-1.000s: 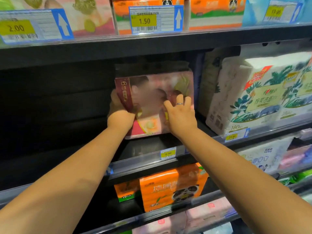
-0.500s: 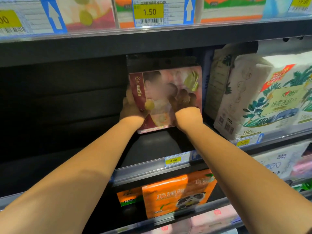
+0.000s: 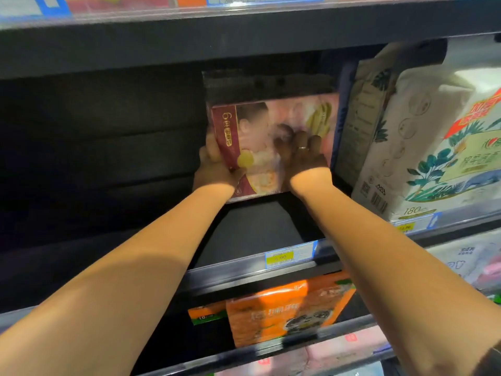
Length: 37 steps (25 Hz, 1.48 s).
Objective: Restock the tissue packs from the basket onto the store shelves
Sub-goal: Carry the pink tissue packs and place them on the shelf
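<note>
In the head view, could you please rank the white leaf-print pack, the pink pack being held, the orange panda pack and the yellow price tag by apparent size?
1. White leaf-print pack, though cropped.
2-3. Pink pack and orange panda pack: similar, with different nearness, so unranked.
4. Yellow price tag.

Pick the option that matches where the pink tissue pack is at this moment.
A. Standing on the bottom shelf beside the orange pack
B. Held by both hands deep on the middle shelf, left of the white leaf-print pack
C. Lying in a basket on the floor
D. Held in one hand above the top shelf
B: the left hand and right hand grip the pink tissue pack on the middle shelf, with the white leaf-print pack to its right.
</note>
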Motion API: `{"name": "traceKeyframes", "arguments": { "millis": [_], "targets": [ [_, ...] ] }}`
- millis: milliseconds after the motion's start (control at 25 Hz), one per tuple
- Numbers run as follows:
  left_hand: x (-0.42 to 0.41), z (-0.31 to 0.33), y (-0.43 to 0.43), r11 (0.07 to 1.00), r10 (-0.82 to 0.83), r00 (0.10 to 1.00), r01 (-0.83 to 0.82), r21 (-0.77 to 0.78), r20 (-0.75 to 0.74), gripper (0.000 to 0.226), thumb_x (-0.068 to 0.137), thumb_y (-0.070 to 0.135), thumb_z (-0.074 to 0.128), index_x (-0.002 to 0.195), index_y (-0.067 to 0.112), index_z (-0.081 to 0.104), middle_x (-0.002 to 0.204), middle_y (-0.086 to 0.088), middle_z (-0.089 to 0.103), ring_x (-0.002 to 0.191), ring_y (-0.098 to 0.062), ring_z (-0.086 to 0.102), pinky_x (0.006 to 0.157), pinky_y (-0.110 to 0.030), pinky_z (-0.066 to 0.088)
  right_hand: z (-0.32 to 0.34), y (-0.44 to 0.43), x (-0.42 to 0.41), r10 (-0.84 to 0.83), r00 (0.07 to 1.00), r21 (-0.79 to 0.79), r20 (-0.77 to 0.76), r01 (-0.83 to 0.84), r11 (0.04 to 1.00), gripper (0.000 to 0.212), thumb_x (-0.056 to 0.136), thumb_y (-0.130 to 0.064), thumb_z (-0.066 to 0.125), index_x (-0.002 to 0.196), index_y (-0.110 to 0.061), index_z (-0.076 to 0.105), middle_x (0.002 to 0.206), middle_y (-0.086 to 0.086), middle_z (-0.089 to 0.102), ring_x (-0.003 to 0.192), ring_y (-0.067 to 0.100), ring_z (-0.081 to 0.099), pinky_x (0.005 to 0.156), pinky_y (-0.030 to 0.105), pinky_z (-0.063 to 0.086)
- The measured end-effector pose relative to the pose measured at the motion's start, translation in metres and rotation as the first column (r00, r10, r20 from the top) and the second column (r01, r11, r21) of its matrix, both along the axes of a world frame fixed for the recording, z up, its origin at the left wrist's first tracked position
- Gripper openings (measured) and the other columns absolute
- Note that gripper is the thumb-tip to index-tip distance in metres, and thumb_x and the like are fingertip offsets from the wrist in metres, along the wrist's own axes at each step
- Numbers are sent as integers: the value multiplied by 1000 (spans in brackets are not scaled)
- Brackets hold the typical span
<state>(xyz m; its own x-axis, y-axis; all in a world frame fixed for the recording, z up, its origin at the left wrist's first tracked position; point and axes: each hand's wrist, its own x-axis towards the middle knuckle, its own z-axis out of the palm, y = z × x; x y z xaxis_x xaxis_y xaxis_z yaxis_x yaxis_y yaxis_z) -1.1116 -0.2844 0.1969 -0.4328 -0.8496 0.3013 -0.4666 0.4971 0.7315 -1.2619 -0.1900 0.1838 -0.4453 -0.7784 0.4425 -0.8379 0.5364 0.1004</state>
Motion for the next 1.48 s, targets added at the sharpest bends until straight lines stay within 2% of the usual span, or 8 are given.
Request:
{"name": "traceKeyframes", "arguments": {
  "millis": [200, 320, 440, 600, 880, 1080, 1240, 1480],
  "targets": [
    [9, 6, 9, 995, -40, 993, 50, 90, -112, 102, 71, 30, 80, 145, 41, 11, 140, -1, 39, 117, -24, 52, 95, -44, 47, -10, 20, 2, -18, 1000, 122, 20, 15, 992, 81, 86, -27, 63, 152, -26, 18, 153, 20, 19, 135, 43, 25, 97, 52, 45],
    [30, 0, 15, 989, -121, 976, 133, -58, 182, 72, 80, 45, 71, 141, 24, 40, 132, -4, 51, 108, -22, 55, 84, -30, 43, -6, 43, 18, -64, 993, 147, 103, 49, 988, 68, 86, -45, 64, 143, -19, 36, 138, 21, 44, 125, 41, 40, 98, 50, 40],
    [57, -1, 31, 969, -137, 921, 201, -145, 365, 56, 86, 52, 63, 124, 11, 56, 118, -9, 62, 104, -29, 59, 77, -31, 43, -7, 65, 46, -76, 997, 7, 24, 76, 997, 73, 86, -52, 60, 145, -19, 32, 139, 22, 41, 130, 40, 31, 109, 52, 28],
    [88, 8, 57, 887, -181, 916, 309, -342, 359, 73, 84, 54, 63, 137, 13, 36, 130, -13, 47, 115, -29, 51, 90, -38, 48, -11, 93, 94, -137, 991, -149, -3, 135, 980, 68, 88, -54, 54, 145, -23, 35, 145, 19, 37, 142, 39, 19, 115, 54, 15],
    [124, -20, 98, 658, -405, 818, 570, -491, 408, 83, 87, 54, 57, 152, 19, 18, 159, -7, 19, 146, -29, 15, 119, -43, 20, -49, 158, 173, -287, 958, -211, 12, 283, 935, 64, 84, -55, 57, 138, -21, 50, 141, 22, 45, 138, 42, 31, 110, 60, 27],
    [137, -85, 146, 482, -597, 671, 739, -472, 440, 78, 79, 52, 53, 144, 10, 37, 148, -18, 39, 136, -41, 34, 113, -52, 30, -112, 222, 222, -453, 887, -134, 88, 461, 878, 66, 79, -56, 52, 134, -20, 53, 135, 23, 49, 130, 45, 40, 106, 58, 34],
    [149, -140, 181, 438, -664, 548, 836, -330, 508, 76, 87, 50, 56, 149, 15, 30, 155, -12, 28, 145, -35, 19, 115, -48, 20, -168, 272, 254, -558, 814, -18, 162, 568, 823, 67, 75, -51, 70, 130, -17, 57, 130, 26, 52, 123, 48, 46, 102, 57, 40],
    [143, -234, 233, 313, -678, 313, 942, -124, 665, 77, 91, 52, 48, 152, 19, 14, 158, -10, 18, 146, -32, 11, 119, -44, 14, -249, 338, 282, -682, 659, 156, 317, 673, 723, 63, 77, -52, 64, 131, -22, 51, 134, 22, 50, 123, 46, 45, 101, 56, 40]
  ]
}}
